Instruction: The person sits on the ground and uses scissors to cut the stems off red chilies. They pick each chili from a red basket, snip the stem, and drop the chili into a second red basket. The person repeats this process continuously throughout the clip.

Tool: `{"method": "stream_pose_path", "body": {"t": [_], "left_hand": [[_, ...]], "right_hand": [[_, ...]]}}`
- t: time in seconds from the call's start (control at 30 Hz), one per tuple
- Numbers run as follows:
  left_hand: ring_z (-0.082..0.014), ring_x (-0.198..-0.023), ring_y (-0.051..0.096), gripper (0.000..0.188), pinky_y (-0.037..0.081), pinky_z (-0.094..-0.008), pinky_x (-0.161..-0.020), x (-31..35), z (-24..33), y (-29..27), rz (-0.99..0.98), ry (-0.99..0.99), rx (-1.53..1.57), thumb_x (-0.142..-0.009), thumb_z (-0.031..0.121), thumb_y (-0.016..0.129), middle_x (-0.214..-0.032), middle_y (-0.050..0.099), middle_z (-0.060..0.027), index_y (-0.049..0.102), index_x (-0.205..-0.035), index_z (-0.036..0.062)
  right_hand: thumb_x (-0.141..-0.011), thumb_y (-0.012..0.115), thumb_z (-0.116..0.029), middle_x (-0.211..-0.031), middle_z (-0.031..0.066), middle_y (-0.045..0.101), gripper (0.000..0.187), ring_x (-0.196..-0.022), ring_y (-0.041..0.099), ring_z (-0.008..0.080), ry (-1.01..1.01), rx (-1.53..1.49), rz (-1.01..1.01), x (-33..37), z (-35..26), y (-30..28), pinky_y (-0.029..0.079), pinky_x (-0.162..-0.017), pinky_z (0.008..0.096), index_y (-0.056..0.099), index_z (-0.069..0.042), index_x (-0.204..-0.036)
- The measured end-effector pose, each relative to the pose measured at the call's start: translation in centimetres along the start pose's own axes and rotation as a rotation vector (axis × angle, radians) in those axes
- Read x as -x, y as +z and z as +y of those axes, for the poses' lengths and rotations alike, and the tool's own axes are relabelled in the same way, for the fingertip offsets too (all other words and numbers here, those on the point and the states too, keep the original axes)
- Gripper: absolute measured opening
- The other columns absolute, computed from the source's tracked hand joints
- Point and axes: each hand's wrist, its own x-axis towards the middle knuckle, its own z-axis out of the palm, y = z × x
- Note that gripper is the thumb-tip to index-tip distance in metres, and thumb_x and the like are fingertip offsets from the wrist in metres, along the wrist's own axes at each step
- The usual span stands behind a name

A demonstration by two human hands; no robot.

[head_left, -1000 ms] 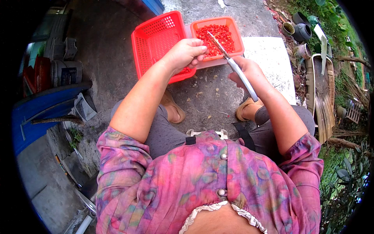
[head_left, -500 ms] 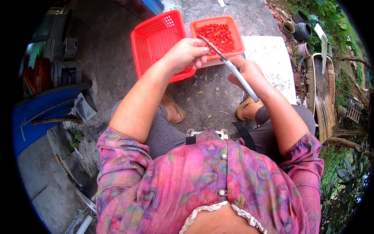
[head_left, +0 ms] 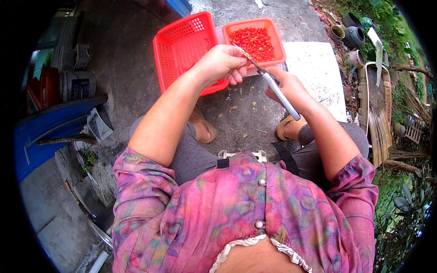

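A pair of shears with pale grey handles [head_left: 281,96] is in my right hand [head_left: 291,86], its fingers wrapped round the grips. The narrow blades [head_left: 249,58] point up and left, their tip over the near left part of the orange-red basket [head_left: 280,45]. Small cut red pieces, apparently chili [head_left: 253,41], fill that basket's bottom. My left hand [head_left: 223,66] is closed in a pinch beside the blades; what it holds is hidden by its fingers. Beneath and left of that hand stands a larger red basket [head_left: 165,68], with a few thin red pods lying in it.
A white board [head_left: 314,77] lies right of the baskets. My feet in tan shoes [head_left: 284,127] stand on the concrete ground [head_left: 232,109] between. Pots [head_left: 353,36] and a long trough [head_left: 378,104] line the right side, near plants. Blue panels [head_left: 50,132] and buckets stand left.
My left hand and the shears have shifted only slightly. The handles sit a little lower and at a slightly different angle. Both baskets are unchanged.
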Motion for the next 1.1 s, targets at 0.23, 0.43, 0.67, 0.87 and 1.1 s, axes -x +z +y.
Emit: {"method": "stream_pose_path", "body": {"t": [0.23, 0.43, 0.67, 0.87, 1.1], "left_hand": [[-0.0058, -0.041, 0.048, 0.021, 0.037, -0.0168, -0.038, -0.6, 0.3, -1.7, 0.048, 0.098, -0.173, -0.091, 0.019, 0.055, -0.057, 0.055, -0.0003, 0.059, -0.079, 0.0032], [-0.0045, -0.044, 0.047, 0.021, 0.036, -0.0165, -0.041, -1.6, 0.1, -2.5, 0.109, 0.182, -0.208, -0.091, 0.022, 0.055, -0.058, 0.053, 0.0022, 0.060, -0.080, 0.0058], [-0.0066, -0.059, 0.055, 0.015, 0.042, -0.0213, -0.051, -2.5, 0.5, -2.6, 0.253, 0.294, -0.472, -0.086, 0.016, 0.057, -0.071, 0.060, -0.0002, 0.063, -0.090, 0.0036], [-0.0128, -0.062, 0.059, 0.014, 0.048, -0.0294, -0.059, -4.2, -5.1, -11.6, 0.540, 0.146, -0.869, -0.078, 0.017, 0.068, -0.069, 0.064, -0.0049, 0.067, -0.084, 0.0037], [-0.0282, -0.092, 0.063, 0.032, 0.048, -0.0389, -0.082, -4.3, -10.6, -8.9, 0.418, -0.330, -1.067, -0.073, 0.032, 0.072, -0.097, 0.066, -0.0148, 0.068, -0.093, 0.0078]], "right_hand": [[-0.074, 0.065, -0.006, -0.067, 0.0026, 0.056, 0.036, -0.060, 0.054, 0.0095, 0.047, -0.026, -0.025, 0.4, -1.8, -0.7, 0.044, -0.053, 0.0260, 0.058, -0.005, -0.109], [-0.075, 0.065, -0.006, -0.067, 0.0022, 0.056, 0.037, -0.056, 0.054, 0.0089, 0.163, -0.224, 0.021, -0.2, -0.3, -0.3, 0.042, -0.047, 0.0243, 0.057, -0.005, -0.111], [-0.073, 0.069, -0.009, -0.071, 0.0063, 0.061, 0.037, -0.060, 0.059, 0.0127, 0.110, -0.196, 0.078, -0.6, 0.8, -0.4, 0.046, -0.052, 0.0279, 0.057, -0.003, -0.108], [-0.073, 0.069, -0.010, -0.070, 0.0061, 0.061, 0.036, -0.058, 0.058, 0.0126, 0.119, -0.301, 0.062, -0.5, 0.2, -0.6, 0.046, -0.052, 0.0283, 0.058, -0.003, -0.107], [-0.078, 0.065, -0.009, -0.073, 0.0006, 0.055, 0.036, -0.061, 0.053, 0.0084, 0.109, -0.200, -0.018, 0.4, -1.9, -1.3, 0.043, -0.051, 0.0231, 0.054, -0.003, -0.112]]}}
